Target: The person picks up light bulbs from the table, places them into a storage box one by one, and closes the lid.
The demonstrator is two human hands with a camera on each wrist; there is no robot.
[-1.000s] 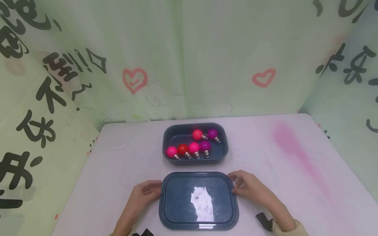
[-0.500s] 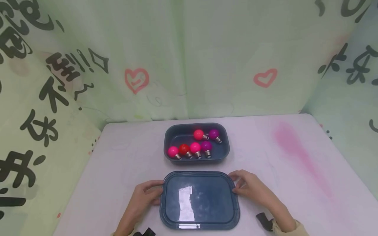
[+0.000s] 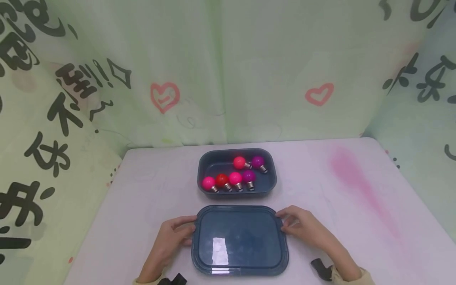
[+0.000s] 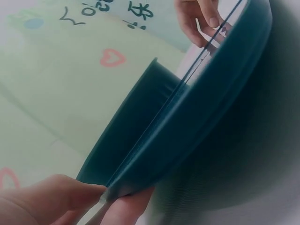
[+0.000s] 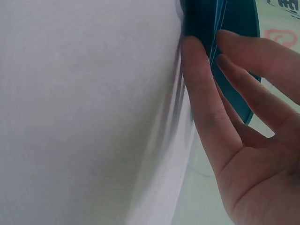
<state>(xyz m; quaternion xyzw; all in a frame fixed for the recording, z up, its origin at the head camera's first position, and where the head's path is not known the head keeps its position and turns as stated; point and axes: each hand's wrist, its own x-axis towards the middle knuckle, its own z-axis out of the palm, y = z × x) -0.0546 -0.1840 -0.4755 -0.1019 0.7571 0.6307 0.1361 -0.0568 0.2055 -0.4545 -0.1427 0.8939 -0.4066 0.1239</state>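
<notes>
A dark blue plastic lid is held between both hands in the head view, near the front of the table. My left hand pinches its left edge; the left wrist view shows the thumb on one side of the rim and a finger beneath. At the right edge my right hand pinches the rim between thumb and fingers. Just behind the lid stands an uncovered dark blue box. Several round light bulbs with metal screw bases lie inside, among them a red bulb and a purple bulb.
The white table has a pink stain on its right side. Light green curtains with hearts and dark writing surround the table at the back and sides. Black wrist straps show at the cuffs.
The glare on the lid has moved left and shrunk, and the lid has shifted slightly away from me. Both hands keep their places at its edges; the box and bulbs stay put.
</notes>
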